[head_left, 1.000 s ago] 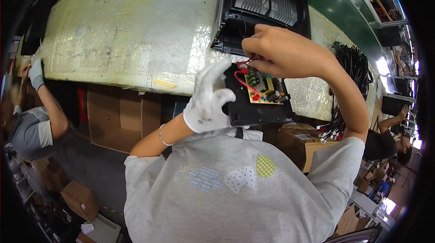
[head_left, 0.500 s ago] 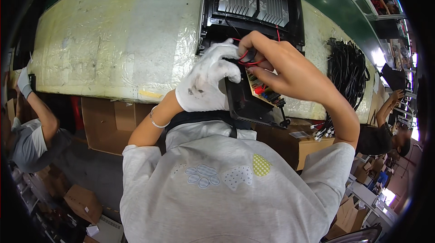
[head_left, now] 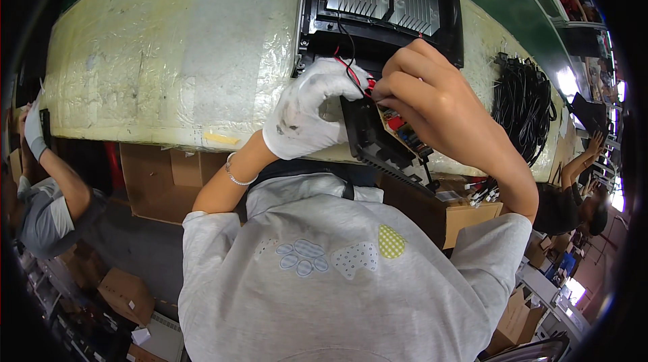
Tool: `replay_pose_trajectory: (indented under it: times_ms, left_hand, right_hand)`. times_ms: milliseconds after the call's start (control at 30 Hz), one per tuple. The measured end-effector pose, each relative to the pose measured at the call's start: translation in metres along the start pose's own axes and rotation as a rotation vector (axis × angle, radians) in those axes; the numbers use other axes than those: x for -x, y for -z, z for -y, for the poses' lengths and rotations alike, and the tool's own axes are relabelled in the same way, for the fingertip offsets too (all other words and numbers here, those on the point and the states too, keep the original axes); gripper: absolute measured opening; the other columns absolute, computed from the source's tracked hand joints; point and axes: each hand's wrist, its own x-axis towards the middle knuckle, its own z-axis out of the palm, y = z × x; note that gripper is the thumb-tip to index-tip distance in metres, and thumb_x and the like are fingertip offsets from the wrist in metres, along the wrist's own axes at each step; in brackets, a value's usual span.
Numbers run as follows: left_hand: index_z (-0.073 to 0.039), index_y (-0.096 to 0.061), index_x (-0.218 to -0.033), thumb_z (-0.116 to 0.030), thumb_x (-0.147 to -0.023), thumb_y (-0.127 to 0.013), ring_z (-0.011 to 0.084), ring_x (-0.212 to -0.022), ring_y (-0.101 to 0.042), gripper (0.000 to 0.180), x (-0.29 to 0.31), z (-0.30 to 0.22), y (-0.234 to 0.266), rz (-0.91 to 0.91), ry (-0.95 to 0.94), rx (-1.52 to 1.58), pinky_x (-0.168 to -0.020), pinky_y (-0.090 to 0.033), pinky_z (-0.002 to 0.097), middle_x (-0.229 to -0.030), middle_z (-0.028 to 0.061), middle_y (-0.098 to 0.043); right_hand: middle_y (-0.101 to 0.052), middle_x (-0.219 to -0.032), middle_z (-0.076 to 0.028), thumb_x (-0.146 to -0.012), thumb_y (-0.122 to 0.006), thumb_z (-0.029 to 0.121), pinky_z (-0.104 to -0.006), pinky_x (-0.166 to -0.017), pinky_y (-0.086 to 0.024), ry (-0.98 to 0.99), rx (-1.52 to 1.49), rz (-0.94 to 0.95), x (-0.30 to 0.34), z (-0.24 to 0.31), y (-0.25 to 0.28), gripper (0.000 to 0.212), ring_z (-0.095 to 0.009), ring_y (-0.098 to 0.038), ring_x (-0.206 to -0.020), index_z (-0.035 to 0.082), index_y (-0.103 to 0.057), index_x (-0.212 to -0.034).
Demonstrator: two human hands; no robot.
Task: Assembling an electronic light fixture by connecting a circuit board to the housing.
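Your gloved left grip (head_left: 312, 107) and bare right grip (head_left: 435, 102) meet, fingertips clamped on the red and black wires (head_left: 351, 71). The black plastic housing (head_left: 368, 134) lies beneath them, tilted, across the near edge of the surface (head_left: 169, 58); its slotted long edge slants toward your lower right. A circuit board (head_left: 405, 134) sits inside, partly hidden by your right hand. The heat-sink casing (head_left: 381, 1) borders the far side; a black cable bundle (head_left: 523, 109) limits the right. The surface extends leftward. An open cardboard box (head_left: 152, 186) stands below its near edge.
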Motion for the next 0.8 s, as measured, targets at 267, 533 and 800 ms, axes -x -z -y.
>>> replay_pose_trajectory:
  times_ms: [267,533,800]
  left_hand:
    - [-0.007,-0.061,-0.104,-0.014,-0.060,-0.088,0.0258,-0.096,-0.063,0.053,0.007,0.010,-0.008,-0.027,0.044,0.061,-0.084,-0.052,0.0343,-0.105,0.0083,-0.065]
    - [-0.007,-0.063,-0.096,-0.018,-0.060,-0.089,0.0244,-0.093,-0.063,0.046,0.005,-0.001,-0.006,-0.068,0.268,0.035,-0.083,-0.051,0.0351,-0.098,0.0074,-0.064]
    - [-0.009,-0.062,-0.096,-0.017,-0.056,-0.089,0.0267,-0.091,-0.063,0.048,0.002,0.003,-0.005,-0.116,-0.030,-0.070,-0.081,-0.052,0.0368,-0.097,0.0073,-0.065]
  right_hand:
    - [-0.055,-0.087,-0.010,-0.064,-0.071,-0.005,-0.0389,-0.072,-0.048,0.041,0.200,0.257,-0.017,0.007,0.007,0.020,-0.029,-0.054,-0.090,-0.001,-0.063,-0.082]
    - [-0.062,-0.114,-0.010,-0.065,-0.072,-0.005,-0.0361,-0.080,-0.052,0.183,0.105,0.127,-0.029,-0.002,0.012,0.029,-0.030,-0.058,-0.102,0.003,-0.064,-0.091]
    - [-0.060,-0.091,-0.005,-0.058,-0.072,-0.001,-0.0364,-0.073,-0.047,0.232,0.083,0.292,-0.017,-0.013,0.016,0.031,-0.027,-0.053,-0.085,0.002,-0.065,-0.088]
